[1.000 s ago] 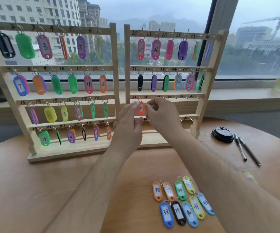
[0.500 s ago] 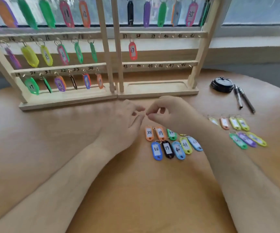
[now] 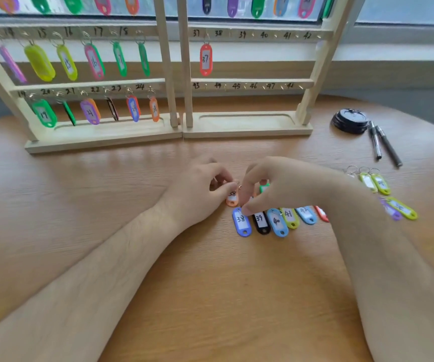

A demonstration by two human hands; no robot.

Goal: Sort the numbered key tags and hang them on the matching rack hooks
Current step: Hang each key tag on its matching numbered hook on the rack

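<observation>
Head view: your left hand (image 3: 200, 190) sits at mid-frame with its fingers curled. Its thumb and forefinger pinch the orange tag marked 38 (image 3: 232, 199), which lies on the table (image 3: 210, 296) at the left end of the loose cluster. Your right hand (image 3: 278, 188) bends over just right of it, with its fingertips down by that tag's ring and by the top of the blue tag also marked 38 (image 3: 242, 223). Whether it grips either one cannot be told from here. Black tag 39 (image 3: 261, 222) lies against the blue one's right side. On the rack (image 3: 247, 125), in the upper middle of the frame, red tag 37 (image 3: 206, 59) hangs alone on its rail. The hook under 38 (image 3: 230, 34), just right of it, is bare.

The orange tag looks like light, stiff plastic with a slick face, so it will likely skate on the wood if you press it flat. Take it by the edges of the body, or better by the thin metal ring, which must swing free to slip over the small hook.
</observation>
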